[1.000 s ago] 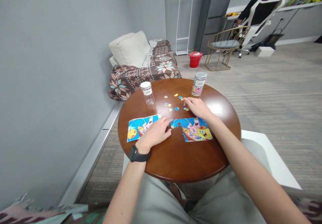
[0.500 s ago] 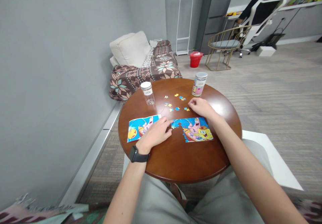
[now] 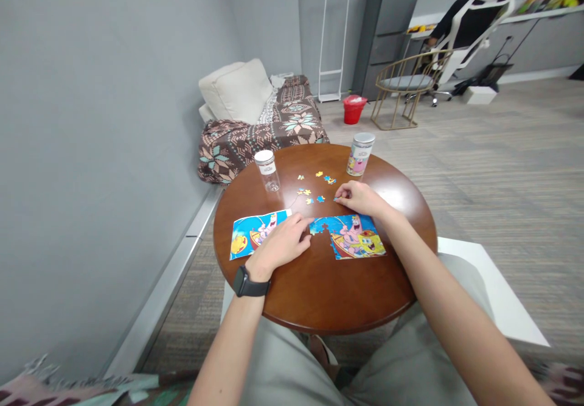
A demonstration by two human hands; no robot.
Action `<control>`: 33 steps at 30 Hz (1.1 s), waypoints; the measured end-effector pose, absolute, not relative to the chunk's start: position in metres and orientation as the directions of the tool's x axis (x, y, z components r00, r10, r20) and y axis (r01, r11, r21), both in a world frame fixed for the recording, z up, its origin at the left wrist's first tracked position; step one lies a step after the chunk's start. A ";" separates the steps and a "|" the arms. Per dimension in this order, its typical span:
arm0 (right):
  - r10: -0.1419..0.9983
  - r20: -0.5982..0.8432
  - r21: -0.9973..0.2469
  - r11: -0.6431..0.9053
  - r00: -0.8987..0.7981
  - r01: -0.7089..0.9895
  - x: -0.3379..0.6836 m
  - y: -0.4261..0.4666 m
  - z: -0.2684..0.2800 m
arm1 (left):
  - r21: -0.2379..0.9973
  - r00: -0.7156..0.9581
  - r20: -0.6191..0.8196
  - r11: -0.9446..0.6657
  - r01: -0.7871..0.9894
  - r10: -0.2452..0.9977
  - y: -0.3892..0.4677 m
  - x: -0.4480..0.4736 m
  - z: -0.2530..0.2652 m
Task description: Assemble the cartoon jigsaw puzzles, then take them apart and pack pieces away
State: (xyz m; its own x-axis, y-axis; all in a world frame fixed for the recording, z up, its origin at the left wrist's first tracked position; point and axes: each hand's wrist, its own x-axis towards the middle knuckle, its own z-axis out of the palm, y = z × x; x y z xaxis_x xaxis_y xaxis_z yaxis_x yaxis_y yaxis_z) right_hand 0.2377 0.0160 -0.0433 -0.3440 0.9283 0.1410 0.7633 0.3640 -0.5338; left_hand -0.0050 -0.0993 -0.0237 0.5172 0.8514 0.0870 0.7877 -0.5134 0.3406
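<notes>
My right hand point(image 3: 360, 199) is pinched at a loose puzzle piece point(image 3: 336, 199) on the table, with a bit of blue showing at the fingertips. My left hand point(image 3: 285, 241) lies with its fingers apart, the index fingertip at the left edge of the partly joined jigsaw puzzle point(image 3: 358, 238). That puzzle shows a pink and a yellow cartoon figure in a boat, with a gap at its lower left. Partly under my left hand is the picture sheet point(image 3: 244, 235) with the same scene. Several loose pieces point(image 3: 320, 199) lie beyond the puzzle.
On the round wooden table point(image 3: 314, 296) stand a clear jar with a white lid point(image 3: 269, 171) and a jar with a cartoon label point(image 3: 360, 155). Behind are a patterned couch point(image 3: 264, 150), a red bin point(image 3: 353, 109), a gold-framed chair point(image 3: 406, 83) and a seated person point(image 3: 449, 19).
My right hand has moved slightly left and down onto loose pieces at the near right of the group, and its fingers have closed on one. My left hand has stayed in place.
</notes>
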 end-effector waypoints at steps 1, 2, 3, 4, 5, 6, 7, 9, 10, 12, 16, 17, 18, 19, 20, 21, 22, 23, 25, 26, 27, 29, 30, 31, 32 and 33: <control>0.931 0.140 -0.543 0.356 -0.336 0.760 0.238 0.016 -0.043 | 0.345 0.517 0.091 -0.514 0.785 0.851 -0.099 -0.005 -0.024; 0.937 0.142 -0.558 0.342 -0.320 0.756 0.239 0.016 -0.042 | 0.349 0.519 0.096 -0.517 0.782 0.850 -0.099 -0.005 -0.024; 0.943 0.148 -0.576 0.327 -0.297 0.749 0.239 0.016 -0.041 | 0.354 0.519 0.098 -0.517 0.779 0.849 -0.099 -0.005 -0.025; 0.950 0.158 -0.596 0.310 -0.270 0.740 0.240 0.015 -0.040 | 0.359 0.519 0.098 -0.517 0.777 0.849 -0.098 -0.005 -0.025; 0.955 0.169 -0.615 0.294 -0.242 0.731 0.240 0.015 -0.039 | 0.366 0.519 0.098 -0.516 0.775 0.849 -0.098 -0.005 -0.025; 0.960 0.178 -0.631 0.280 -0.217 0.723 0.241 0.015 -0.038 | 0.373 0.518 0.099 -0.515 0.772 0.849 -0.098 -0.005 -0.025; 0.963 0.182 -0.641 0.269 -0.199 0.719 0.241 0.015 -0.038 | 0.379 0.517 0.100 -0.513 0.770 0.850 -0.098 -0.005 -0.025; 0.968 0.182 -0.636 0.248 -0.171 0.730 0.243 0.016 -0.038 | 0.388 0.515 0.096 -0.508 0.769 0.852 -0.098 -0.005 -0.025; 0.971 0.184 -0.624 0.237 -0.155 0.745 0.244 0.016 -0.039 | 0.391 0.513 0.094 -0.506 0.769 0.853 -0.098 -0.005 -0.025; 0.972 0.198 -0.588 0.219 -0.124 0.778 0.246 0.016 -0.039 | 0.390 0.509 0.087 -0.499 0.774 0.857 -0.099 -0.005 -0.024; 0.971 0.234 -0.553 0.167 -0.040 0.816 0.252 0.014 -0.037 | 0.385 0.500 0.077 -0.488 0.783 0.863 -0.099 -0.005 -0.023; 0.974 0.225 -0.559 0.144 -0.018 0.817 0.253 0.013 -0.035 | 0.386 0.499 0.075 -0.486 0.784 0.864 -0.100 -0.005 -0.023; 0.978 0.208 -0.570 0.118 0.004 0.813 0.254 0.013 -0.034 | 0.387 0.498 0.074 -0.485 0.784 0.864 -0.100 -0.005 -0.023; 0.982 0.188 -0.586 0.094 0.022 0.805 0.255 0.012 -0.033 | 0.388 0.498 0.074 -0.485 0.784 0.864 -0.100 -0.005 -0.023; 0.985 0.169 -0.609 0.075 0.037 0.789 0.255 0.012 -0.031 | 0.389 0.499 0.076 -0.486 0.783 0.863 -0.100 -0.005 -0.023; 0.988 0.147 -0.640 0.061 0.045 0.766 0.256 0.013 -0.031 | 0.389 0.499 0.078 -0.487 0.782 0.863 -0.100 -0.005 -0.023; 0.991 0.127 -0.675 0.050 0.048 0.736 0.256 0.013 -0.030 | 0.389 0.500 0.079 -0.488 0.781 0.862 -0.100 -0.005 -0.023; 0.993 0.110 -0.709 0.044 0.049 0.704 0.256 0.014 -0.030 | 0.390 0.501 0.079 -0.489 0.780 0.862 -0.100 -0.005 -0.023; 0.994 0.095 -0.756 0.038 0.053 0.653 0.256 0.016 -0.032 | 0.390 0.505 0.075 -0.492 0.778 0.860 -0.100 -0.005 -0.023; 0.993 0.098 -0.767 0.038 0.059 0.641 0.256 0.017 -0.032 | 0.391 0.507 0.074 -0.492 0.778 0.859 -0.100 -0.005 -0.023; 0.992 0.106 -0.769 0.038 0.068 0.638 0.256 0.018 -0.033 | 0.393 0.508 0.072 -0.493 0.776 0.858 -0.100 -0.005 -0.023; 0.991 0.113 -0.758 0.037 0.075 0.651 0.258 0.019 -0.035 | 0.396 0.507 0.073 -0.492 0.775 0.859 -0.100 -0.005 -0.023; 0.992 0.109 -0.748 0.038 0.066 0.663 0.258 0.020 -0.035 | 0.398 0.506 0.073 -0.490 0.776 0.859 -0.100 -0.005 -0.023; 0.994 0.102 -0.735 0.043 0.047 0.677 0.259 0.020 -0.035 | 0.398 0.506 0.072 -0.490 0.776 0.860 -0.100 -0.005 -0.023; 0.996 0.091 -0.718 0.050 0.022 0.694 0.259 0.020 -0.035 | 0.397 0.505 0.072 -0.489 0.776 0.860 -0.100 -0.005 -0.023; 0.997 0.078 -0.701 0.060 -0.007 0.711 0.260 0.021 -0.035 | 0.397 0.505 0.072 -0.490 0.777 0.860 -0.099 -0.005 -0.023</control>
State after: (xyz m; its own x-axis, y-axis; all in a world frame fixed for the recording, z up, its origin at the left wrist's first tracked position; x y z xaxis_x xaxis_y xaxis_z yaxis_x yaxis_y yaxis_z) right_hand 0.2600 0.0207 -0.0347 -0.0071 0.9969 0.0783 0.7108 0.0601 -0.7008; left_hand -0.0053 -0.0995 -0.0232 0.5055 0.8599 0.0717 0.7766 -0.4896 0.3966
